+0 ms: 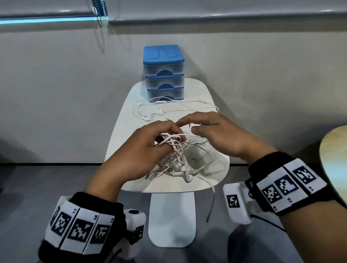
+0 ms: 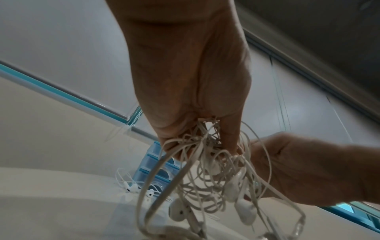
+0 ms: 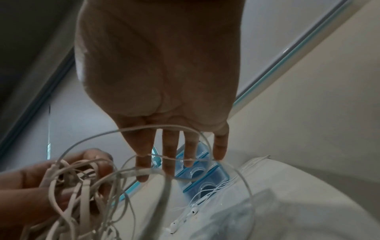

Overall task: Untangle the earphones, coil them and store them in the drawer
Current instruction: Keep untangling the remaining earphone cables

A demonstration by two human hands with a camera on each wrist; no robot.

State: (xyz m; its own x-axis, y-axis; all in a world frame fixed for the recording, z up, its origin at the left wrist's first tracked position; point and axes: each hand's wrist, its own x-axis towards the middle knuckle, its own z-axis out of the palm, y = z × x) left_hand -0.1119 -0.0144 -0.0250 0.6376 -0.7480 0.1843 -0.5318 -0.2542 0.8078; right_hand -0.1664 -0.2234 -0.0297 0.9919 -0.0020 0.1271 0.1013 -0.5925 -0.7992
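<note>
A tangle of white earphones (image 1: 175, 153) hangs over the near half of the small white table (image 1: 204, 92). My left hand (image 1: 164, 135) grips the top of it, fingers curled round several cords (image 2: 213, 175). My right hand (image 1: 186, 126) hovers just to the right with its fingers (image 3: 170, 151) straight and spread; thin loops of cord cross in front of them. A separate pair of earphones (image 1: 153, 114) lies spread out flat at the foot of the blue three-drawer unit (image 1: 164, 70). All three drawers are closed.
The drawer unit stands at the table's far edge against the wall. One cord dangles over the near right edge of the table (image 1: 211, 200). A round wooden tabletop (image 1: 345, 170) is close on the right. A bead chain (image 1: 100, 11) hangs on the wall.
</note>
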